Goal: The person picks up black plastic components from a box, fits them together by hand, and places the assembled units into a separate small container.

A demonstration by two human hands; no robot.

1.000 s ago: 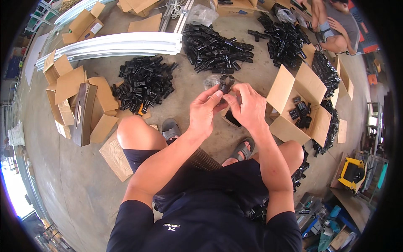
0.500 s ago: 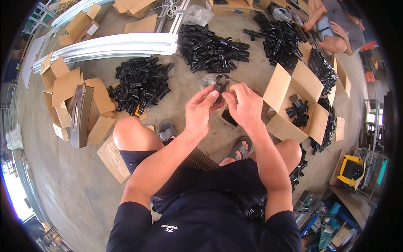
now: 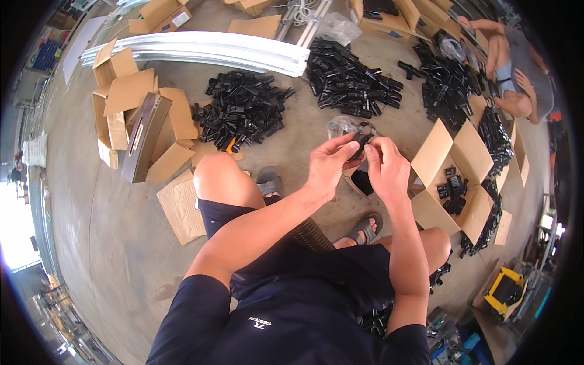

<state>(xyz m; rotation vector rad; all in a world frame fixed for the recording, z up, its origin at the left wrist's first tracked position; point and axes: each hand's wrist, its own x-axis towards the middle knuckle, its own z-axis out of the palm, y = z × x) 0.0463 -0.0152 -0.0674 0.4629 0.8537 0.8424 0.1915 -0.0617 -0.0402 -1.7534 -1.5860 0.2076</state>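
Observation:
In front of my knees, a black pipe connector (image 3: 361, 141) with a ring-shaped end is held up between both hands. My left hand (image 3: 329, 163) grips its body between thumb and fingers. My right hand (image 3: 387, 165) is closed at its right side, the thumb and fingertips pinched against it; whether they hold a smaller piece is hidden. Just beyond the connector lies a clear plastic bag (image 3: 340, 126). Partly hidden below my hands, a small carton (image 3: 354, 186) with black contents stands on the floor.
Piles of black connectors (image 3: 240, 112) lie ahead, beside another heap (image 3: 350, 79). An open cardboard box (image 3: 429, 210) with black parts stands right. At left are more cartons (image 3: 131, 91); behind them, long white metal profiles (image 3: 201, 52). Another person (image 3: 514, 91) sits far right.
The view has turned, so the surroundings sit further right and the right-hand boxes lower. Both hands still hold the connector, with only slight finger movement. The other person's arm has shifted.

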